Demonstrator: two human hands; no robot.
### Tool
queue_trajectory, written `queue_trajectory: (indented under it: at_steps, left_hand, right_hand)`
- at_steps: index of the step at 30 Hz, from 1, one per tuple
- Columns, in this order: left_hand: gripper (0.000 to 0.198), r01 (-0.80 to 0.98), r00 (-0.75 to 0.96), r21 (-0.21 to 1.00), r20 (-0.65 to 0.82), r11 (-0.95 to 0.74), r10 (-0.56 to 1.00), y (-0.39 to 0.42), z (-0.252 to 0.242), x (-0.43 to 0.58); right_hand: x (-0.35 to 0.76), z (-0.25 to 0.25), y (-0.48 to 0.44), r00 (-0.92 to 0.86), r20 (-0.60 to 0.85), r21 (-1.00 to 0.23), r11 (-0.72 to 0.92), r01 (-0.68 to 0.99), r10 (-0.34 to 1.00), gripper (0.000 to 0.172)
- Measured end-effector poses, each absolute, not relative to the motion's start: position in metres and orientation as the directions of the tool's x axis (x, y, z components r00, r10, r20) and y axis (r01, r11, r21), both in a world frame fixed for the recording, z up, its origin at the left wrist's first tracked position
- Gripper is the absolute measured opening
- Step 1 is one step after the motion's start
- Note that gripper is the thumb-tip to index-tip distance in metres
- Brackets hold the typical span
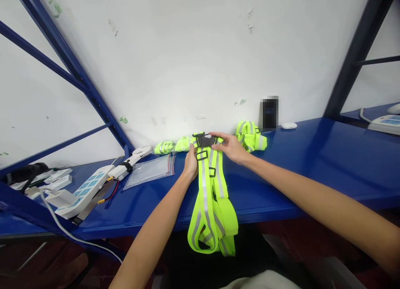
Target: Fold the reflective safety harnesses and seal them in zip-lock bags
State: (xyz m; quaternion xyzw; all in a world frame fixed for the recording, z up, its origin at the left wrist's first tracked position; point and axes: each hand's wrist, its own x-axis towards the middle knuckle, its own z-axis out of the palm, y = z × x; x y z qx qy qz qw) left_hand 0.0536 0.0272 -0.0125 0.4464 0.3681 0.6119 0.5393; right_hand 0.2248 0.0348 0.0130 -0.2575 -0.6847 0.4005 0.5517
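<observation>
A neon yellow reflective strap vest (210,197) with grey stripes and black buckles lies across the blue shelf (312,164) and hangs over its front edge. My left hand (190,160) grips the vest's upper left side, fingers closed on the straps. My right hand (229,146) pinches the vest's top end near a dark patch, fingers curled on it. A folded vest of the same kind (250,138) sits just right of my right hand. Another bundled vest (171,146) lies just left of my left hand by the wall.
A clear zip bag (150,171) lies left of the hands. Further left are a white handheld fan (137,153), a white power strip (86,191) with cables and white boxes (58,178). A dark small device (269,114) and white puck (288,125) stand by the wall. Blue rack struts (78,76) flank both sides.
</observation>
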Motion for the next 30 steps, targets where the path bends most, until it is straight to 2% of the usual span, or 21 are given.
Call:
queue_trajectory:
  at_steps: [3, 7, 9, 14, 19, 24, 30]
  left_hand:
    - [0.055, -0.388, 0.109, 0.914, 0.171, -0.116, 0.979, 0.026, -0.011, 0.054]
    - [0.043, -0.273, 0.182, 0.959, 0.131, -0.078, 0.974, 0.028, -0.016, 0.053]
    - [0.042, -0.217, 0.209, 0.973, 0.123, -0.077, 0.97, 0.028, -0.02, 0.052]
    - [0.046, -0.151, 0.242, 0.986, 0.104, -0.069, 0.965, 0.028, -0.022, 0.051]
    - [0.048, -0.15, 0.29, 0.988, 0.088, -0.045, 0.953, 0.025, -0.022, 0.052]
    - [0.047, -0.178, 0.32, 0.983, 0.106, -0.05, 0.941, 0.024, -0.021, 0.053]
    - [0.043, -0.264, 0.258, 0.964, 0.112, -0.041, 0.96, 0.024, -0.018, 0.054]
  right_hand:
    - [0.227, 0.013, 0.036, -0.232, 0.592, -0.796, 0.605, -0.018, 0.772, 0.053]
    - [0.233, 0.014, 0.037, -0.127, 0.65, -0.741, 0.662, 0.115, 0.749, 0.074]
    - [0.235, 0.012, 0.039, -0.109, 0.674, -0.711, 0.681, 0.174, 0.731, 0.077]
    - [0.234, 0.006, 0.043, -0.101, 0.692, -0.668, 0.686, 0.287, 0.715, 0.049]
    - [0.234, 0.005, 0.041, -0.073, 0.705, -0.643, 0.679, 0.355, 0.705, 0.033]
    - [0.235, 0.005, 0.04, -0.092, 0.712, -0.626, 0.688, 0.367, 0.696, 0.023]
    - [0.233, 0.002, 0.04, -0.206, 0.77, -0.549, 0.791, 0.27, 0.604, 0.019]
